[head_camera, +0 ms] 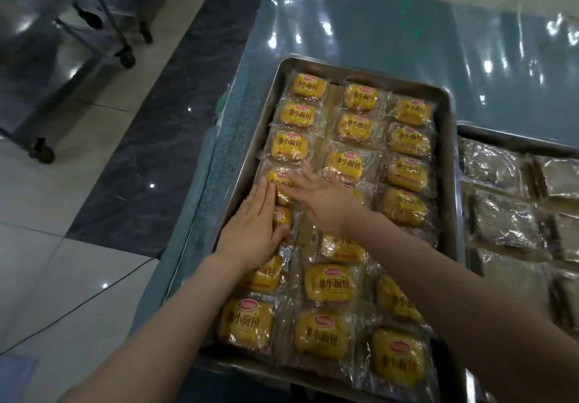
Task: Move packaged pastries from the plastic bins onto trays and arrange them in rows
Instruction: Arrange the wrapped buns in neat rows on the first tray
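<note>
A metal tray [451, 164] on the table holds several yellow packaged pastries in three rows. My left hand [253, 227] lies flat on the left row, fingers together, pressing against a pastry [282, 217] near the tray's left wall. My right hand [326, 202] rests flat with fingers spread over the middle row, its fingertips touching another left-row pastry [280, 184]. Neither hand grips a package. No plastic bin is in view.
A second tray [513, 144] to the right holds several dark pastries in clear wrap. The table [376, 42] has a shiny plastic cover. Wheeled metal racks [94, 26] stand on the tiled floor to the left. A cable [94, 293] runs across the floor.
</note>
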A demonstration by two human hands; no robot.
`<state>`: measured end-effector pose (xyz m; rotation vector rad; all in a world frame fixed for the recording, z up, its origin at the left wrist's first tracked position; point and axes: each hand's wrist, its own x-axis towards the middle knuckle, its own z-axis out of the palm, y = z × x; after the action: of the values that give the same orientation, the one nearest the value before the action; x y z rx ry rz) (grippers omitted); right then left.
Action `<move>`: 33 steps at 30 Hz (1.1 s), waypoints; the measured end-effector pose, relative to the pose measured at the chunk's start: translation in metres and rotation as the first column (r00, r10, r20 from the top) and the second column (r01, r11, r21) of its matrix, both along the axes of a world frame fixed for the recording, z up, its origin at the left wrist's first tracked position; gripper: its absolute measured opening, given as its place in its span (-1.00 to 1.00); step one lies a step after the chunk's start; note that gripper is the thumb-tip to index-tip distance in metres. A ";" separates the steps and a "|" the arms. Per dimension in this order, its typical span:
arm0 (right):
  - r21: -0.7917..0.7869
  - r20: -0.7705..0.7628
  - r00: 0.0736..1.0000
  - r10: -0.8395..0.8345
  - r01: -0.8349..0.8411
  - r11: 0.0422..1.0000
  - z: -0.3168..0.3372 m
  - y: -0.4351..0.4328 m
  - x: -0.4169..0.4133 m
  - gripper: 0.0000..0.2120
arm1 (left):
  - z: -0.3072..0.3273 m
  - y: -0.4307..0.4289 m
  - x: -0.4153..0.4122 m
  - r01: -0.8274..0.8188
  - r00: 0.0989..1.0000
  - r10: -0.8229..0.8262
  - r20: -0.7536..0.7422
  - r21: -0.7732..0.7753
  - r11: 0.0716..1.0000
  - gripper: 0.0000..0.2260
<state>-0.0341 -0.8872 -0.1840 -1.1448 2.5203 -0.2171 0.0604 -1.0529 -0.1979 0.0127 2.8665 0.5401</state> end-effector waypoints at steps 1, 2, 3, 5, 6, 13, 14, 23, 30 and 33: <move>0.007 -0.013 1.000 -0.007 0.007 1.000 0.000 0.000 0.004 -0.43 | 0.000 0.001 0.004 0.011 1.000 -0.011 -0.002 -0.023 1.000 -0.31; 0.005 -0.034 0.999 -0.018 0.018 1.000 0.000 0.001 0.008 -0.42 | 0.001 0.002 0.008 0.013 1.000 -0.014 -0.012 -0.039 0.999 -0.30; -0.002 -0.058 0.998 -0.032 0.032 0.999 0.001 0.001 0.012 -0.41 | 0.002 0.003 0.012 0.009 1.000 -0.010 -0.028 -0.051 0.999 -0.29; -0.024 -0.093 0.993 -0.074 0.073 0.997 0.004 0.003 0.019 -0.40 | 0.006 0.001 0.021 0.006 0.998 -0.010 -0.066 -0.070 0.997 -0.29; -0.042 -0.092 0.990 -0.109 0.105 0.994 0.006 0.005 0.024 -0.40 | 0.007 -0.001 0.027 0.014 0.996 -0.020 -0.082 -0.081 0.997 -0.30; -0.022 -0.064 0.912 -0.405 0.404 0.914 0.003 0.033 0.084 -0.50 | -0.006 0.008 0.059 0.234 0.971 -0.237 0.005 -0.171 0.957 -0.42; -0.012 -0.071 0.896 -0.439 0.439 0.898 0.000 0.035 0.093 -0.48 | -0.010 0.011 0.060 0.243 0.970 -0.243 0.021 -0.189 0.951 -0.40; 0.069 -0.159 0.865 -0.477 0.491 0.868 -0.032 0.028 0.139 -0.45 | -0.022 0.004 0.060 0.344 0.939 -0.335 0.077 -0.214 0.914 -0.39; 0.021 -0.147 0.841 -0.520 0.528 0.849 -0.026 0.031 0.143 -0.42 | -0.008 0.007 0.055 0.377 0.925 -0.359 0.126 -0.188 0.907 -0.37; -0.108 -0.078 0.776 -0.625 0.617 0.779 -0.015 0.045 0.159 -0.44 | 0.005 0.008 0.061 0.386 0.922 -0.383 0.051 -0.143 0.911 -0.37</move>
<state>0.1249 -0.8419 -0.1992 -0.2944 2.9330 -0.4310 0.1218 -1.0449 -0.1933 0.5321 2.7659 0.2409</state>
